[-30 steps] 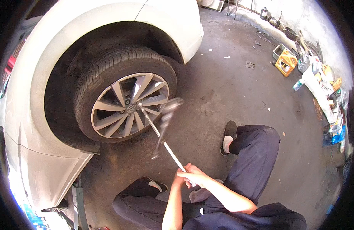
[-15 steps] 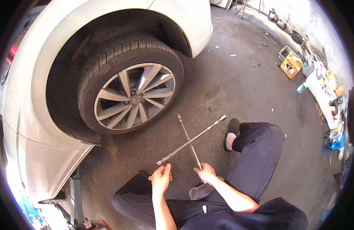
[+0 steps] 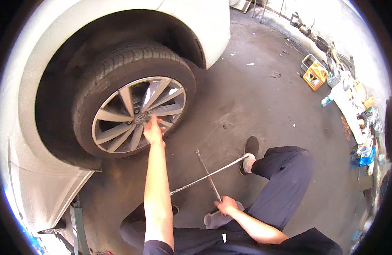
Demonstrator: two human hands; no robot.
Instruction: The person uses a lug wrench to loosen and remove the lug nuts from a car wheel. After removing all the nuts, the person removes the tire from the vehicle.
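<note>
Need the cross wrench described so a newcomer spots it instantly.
Start at the white car and find its wheel. Below and to the right of that wheel, the person's right hand grips the near end of the cross wrench. Unlike the round, broad-spoked wheel, it is just two thin, silvery bars crossing in an X.

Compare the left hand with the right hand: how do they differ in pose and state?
The left hand is stretched out to the middle of the wheel, while the right hand is held closer in. The right hand is closed around one arm of the cross wrench; the left hand is off the wrench, and whether it pinches anything at the wheel is unclear. Both hands are bare.
</note>
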